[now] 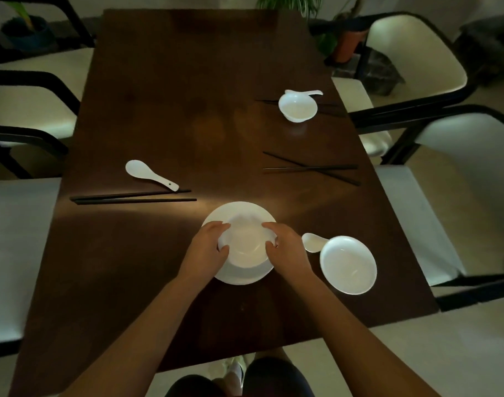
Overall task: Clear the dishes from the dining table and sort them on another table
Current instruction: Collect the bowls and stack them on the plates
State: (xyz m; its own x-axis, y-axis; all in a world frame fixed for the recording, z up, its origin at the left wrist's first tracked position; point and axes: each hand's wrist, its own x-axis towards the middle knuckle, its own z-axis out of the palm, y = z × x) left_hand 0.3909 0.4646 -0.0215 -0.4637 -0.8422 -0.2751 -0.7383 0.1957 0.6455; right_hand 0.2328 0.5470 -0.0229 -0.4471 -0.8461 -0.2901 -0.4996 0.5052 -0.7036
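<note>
A white bowl [246, 245] sits on a white plate [239, 214] near the front of the dark wooden table [165, 110]. My left hand [206, 247] grips the bowl's left rim and my right hand [286, 247] grips its right rim. A second white bowl [348, 265] stands to the right, with a white spoon [312, 242] touching its left edge. A third bowl [297, 107] with a spoon [305, 93] sits further back on the right. Another spoon [150, 174] lies at the left.
Black chopsticks lie in three places: a pair at the left [133, 197], a crossed pair at the right [311, 168], and a pair under the far bowl [328, 108]. White-cushioned chairs [417, 53] line both sides. Potted plants [348, 41] stand beyond the table.
</note>
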